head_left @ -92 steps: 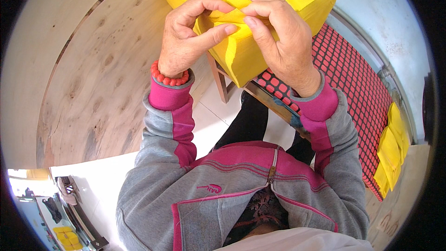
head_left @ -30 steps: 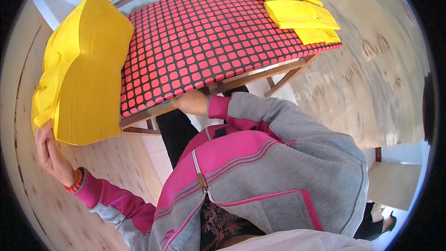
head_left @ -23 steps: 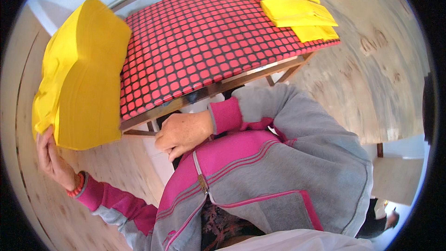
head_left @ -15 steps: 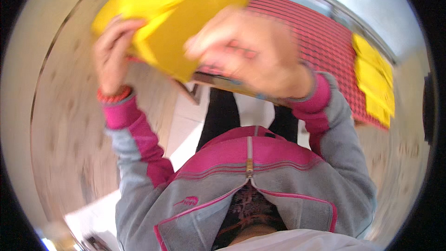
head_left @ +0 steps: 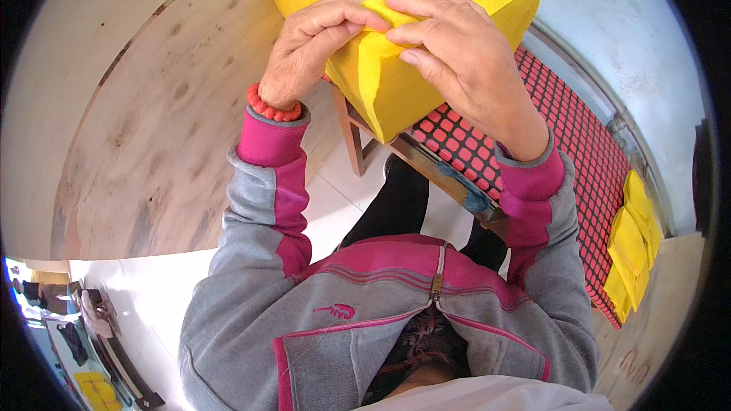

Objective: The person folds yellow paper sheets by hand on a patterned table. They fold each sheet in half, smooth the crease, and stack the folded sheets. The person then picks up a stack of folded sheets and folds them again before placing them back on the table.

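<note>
A boxy yellow cloth bag (head_left: 411,91) stands in front of me at the top of the view, its near corner hanging toward me. My left hand (head_left: 308,42) is at its left side, thumb and forefinger pinched on a fold of the yellow material. A red beaded bracelet circles that wrist. Across from it, my right hand (head_left: 464,49) touches the bag's upper edge with its fingertips, the fingers stretched and apart. Both hands meet near the middle of the bag's near edge. Its far side runs out of the picture.
Under the bag is a bench with a red-and-black patterned cover (head_left: 579,160). Folded yellow cloth pieces (head_left: 633,247) lie at its right end. A large wooden board (head_left: 152,144) fills the left. At the lower left, more yellow material (head_left: 95,390) lies among other items.
The yellow bag and both hands have shifted to the right in view. My left hand now pinches a fold nearer the middle, and my right hand's fingers have spread onto the bag's edge.
</note>
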`<state>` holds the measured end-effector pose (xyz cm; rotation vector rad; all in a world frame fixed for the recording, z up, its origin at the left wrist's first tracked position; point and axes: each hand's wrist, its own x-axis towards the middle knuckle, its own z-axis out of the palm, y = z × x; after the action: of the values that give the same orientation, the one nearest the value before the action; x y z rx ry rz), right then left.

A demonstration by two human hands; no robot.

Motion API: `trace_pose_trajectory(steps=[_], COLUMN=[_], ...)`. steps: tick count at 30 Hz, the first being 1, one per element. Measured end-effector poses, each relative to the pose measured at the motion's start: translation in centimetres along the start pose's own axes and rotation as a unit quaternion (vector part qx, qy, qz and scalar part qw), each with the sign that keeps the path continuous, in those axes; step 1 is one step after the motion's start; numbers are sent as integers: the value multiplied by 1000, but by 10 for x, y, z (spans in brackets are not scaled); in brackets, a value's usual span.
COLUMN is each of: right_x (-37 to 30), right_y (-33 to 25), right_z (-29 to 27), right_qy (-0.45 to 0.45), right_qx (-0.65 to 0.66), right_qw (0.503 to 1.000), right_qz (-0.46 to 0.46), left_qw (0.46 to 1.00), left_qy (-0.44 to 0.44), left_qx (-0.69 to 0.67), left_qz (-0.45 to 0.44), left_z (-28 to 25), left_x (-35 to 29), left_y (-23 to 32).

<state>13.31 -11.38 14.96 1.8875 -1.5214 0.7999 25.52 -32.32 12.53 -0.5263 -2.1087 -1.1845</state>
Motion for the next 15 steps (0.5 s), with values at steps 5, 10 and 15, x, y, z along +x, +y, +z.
trace_pose_trajectory(steps=[5,10,15], right_x=[-3,-5,-6], right_y=[6,3,3], right_z=[7,15,22], right_qy=[18,61,88], right_qx=[18,30,77], right_qw=[1000,998,992], right_qz=[2,15,44], left_qw=[1000,1000,1000], left_qy=[4,-5,-5], left_qx=[-1,-11,10], left_qz=[-13,-7,-2], left_z=[0,1,-4], left_x=[0,1,-2], left_y=[-1,0,-2])
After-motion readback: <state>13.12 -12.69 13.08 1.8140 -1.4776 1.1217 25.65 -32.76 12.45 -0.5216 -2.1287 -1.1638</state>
